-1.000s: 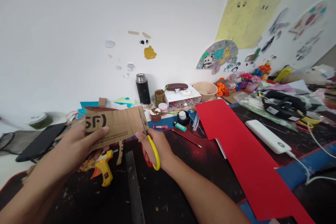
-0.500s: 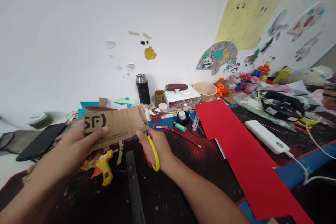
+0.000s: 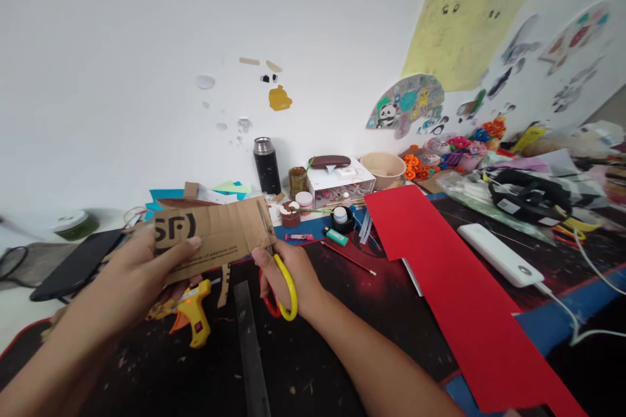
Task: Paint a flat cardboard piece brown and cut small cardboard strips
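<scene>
A brown piece of cardboard [image 3: 215, 231] with black print is pinched in my left hand [image 3: 147, 260], thumb on its face. My right hand [image 3: 288, 273] grips scissors [image 3: 288, 290] with one yellow and one red handle loop. The scissor blades are at the right end of the cardboard. Below my left hand lies a yellow glue gun [image 3: 195, 316]. A dark metal ruler [image 3: 250, 345] lies on the table between my forearms, near a narrow cardboard strip [image 3: 224, 285].
A long red sheet [image 3: 454, 300] lies to the right, beside a white power bank [image 3: 499, 254]. Behind stand a black bottle [image 3: 267, 166], a white box [image 3: 342, 179] and a beige bowl [image 3: 383, 169]. A red pencil [image 3: 348, 258] lies near the middle.
The scissor handles have spread apart, with the red loop now showing more. The cardboard has shifted very slightly; both hands stay in nearly the same place.
</scene>
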Demonstrator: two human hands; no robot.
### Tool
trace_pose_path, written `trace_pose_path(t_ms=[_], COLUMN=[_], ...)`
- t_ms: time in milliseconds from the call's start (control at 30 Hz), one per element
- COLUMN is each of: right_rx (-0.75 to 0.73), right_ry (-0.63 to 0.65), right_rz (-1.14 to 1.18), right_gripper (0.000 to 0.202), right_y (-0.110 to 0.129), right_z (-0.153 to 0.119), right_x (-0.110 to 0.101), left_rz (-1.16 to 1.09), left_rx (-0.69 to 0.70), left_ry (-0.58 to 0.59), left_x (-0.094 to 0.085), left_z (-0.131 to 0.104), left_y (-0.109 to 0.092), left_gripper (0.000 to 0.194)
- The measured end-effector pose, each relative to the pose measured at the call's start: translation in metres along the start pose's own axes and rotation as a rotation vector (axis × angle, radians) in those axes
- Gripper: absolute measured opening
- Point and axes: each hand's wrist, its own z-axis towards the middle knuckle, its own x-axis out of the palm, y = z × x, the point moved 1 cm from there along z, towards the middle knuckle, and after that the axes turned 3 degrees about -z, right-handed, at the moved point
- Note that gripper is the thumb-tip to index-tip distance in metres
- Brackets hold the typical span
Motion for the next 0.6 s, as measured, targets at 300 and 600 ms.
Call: trace_pose_path(t_ms=[300, 600], right_rx=[0.011, 0.02], right_ry=[0.018, 0.035], right_rz=[0.099, 0.083], right_gripper=[0.069, 0.072], right_y=[-0.0083, -0.0087], right_z=[0.0007, 0.0014], right_x=[0.007, 0.0076], left_rz=[-0.033, 0.078], left_rx=[-0.091, -0.047], left_ry=[0.105, 0.1], left_x=[-0.0049, -0.0069], left_z=[-0.0024, -0.0017], left_y=[-0.0069, -0.0086], left_gripper=[0.066, 0.067])
